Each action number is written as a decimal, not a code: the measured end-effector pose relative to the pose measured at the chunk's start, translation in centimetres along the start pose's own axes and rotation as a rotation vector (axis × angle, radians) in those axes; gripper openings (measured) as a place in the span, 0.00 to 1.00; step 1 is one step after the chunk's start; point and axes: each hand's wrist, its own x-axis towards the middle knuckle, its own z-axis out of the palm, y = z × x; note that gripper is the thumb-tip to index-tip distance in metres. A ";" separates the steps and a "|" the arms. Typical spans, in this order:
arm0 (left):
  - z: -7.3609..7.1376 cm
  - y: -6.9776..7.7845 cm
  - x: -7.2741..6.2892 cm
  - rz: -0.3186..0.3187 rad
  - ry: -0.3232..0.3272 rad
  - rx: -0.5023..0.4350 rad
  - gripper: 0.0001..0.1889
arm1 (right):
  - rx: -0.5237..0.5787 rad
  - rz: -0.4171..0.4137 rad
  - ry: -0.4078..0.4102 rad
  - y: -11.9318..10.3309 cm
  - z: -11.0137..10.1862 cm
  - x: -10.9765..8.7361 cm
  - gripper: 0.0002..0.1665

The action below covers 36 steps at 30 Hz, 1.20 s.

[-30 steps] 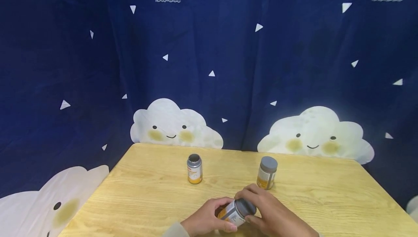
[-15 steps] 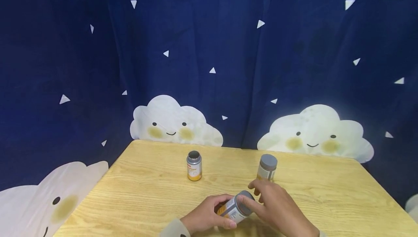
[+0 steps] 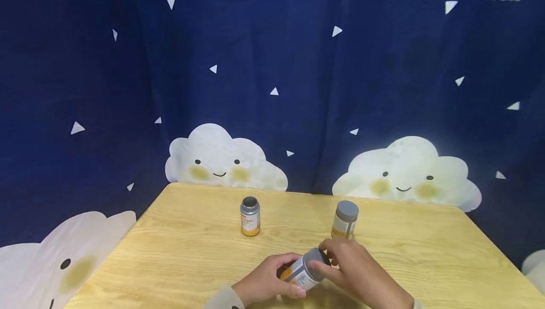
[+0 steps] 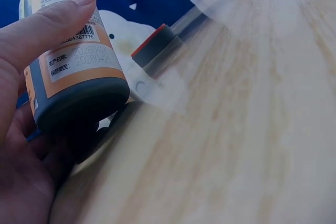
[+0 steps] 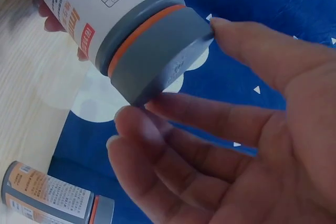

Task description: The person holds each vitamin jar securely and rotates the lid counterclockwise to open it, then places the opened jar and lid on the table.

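Note:
My left hand (image 3: 270, 277) grips the body of a pill bottle (image 3: 303, 273) with a white and orange label, tilted so its grey cap (image 3: 316, 262) points up and right. In the left wrist view, the thumb lies across the label above the dark base (image 4: 84, 103). My right hand (image 3: 355, 269) pinches the cap's rim between thumb and fingertips. An orange ring (image 5: 142, 35) shows between cap and bottle in the right wrist view, where the cap sits on the neck. The palm side of the left hand is mostly hidden behind the bottle.
An uncapped bottle (image 3: 250, 219) stands upright at the back left of the wooden table (image 3: 191, 252), its dark mouth showing. Behind my right hand stands a similar capped bottle (image 3: 346, 216). A navy curtain (image 3: 255, 63) with white clouds hangs behind the table's far edge.
Half a second ago the right fingers were lifted off the cap with the thumb against it; now they are back on its rim. The left hand keeps its hold on the bottle.

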 end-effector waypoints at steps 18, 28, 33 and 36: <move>0.2 -0.5 -0.7 0.004 -0.015 -0.002 0.29 | -0.023 -0.160 -0.070 -0.3 -0.4 -1.1 0.25; -0.1 -0.2 -0.1 0.037 -0.022 0.003 0.28 | -0.108 0.078 0.040 -0.7 -0.9 -0.9 0.30; -0.2 -0.1 0.1 0.020 -0.034 -0.022 0.28 | -0.077 0.139 0.039 -0.6 -0.9 -0.5 0.26; -0.2 -0.3 0.0 0.002 -0.041 -0.047 0.27 | -0.056 0.159 -0.002 -0.4 -0.7 -0.3 0.25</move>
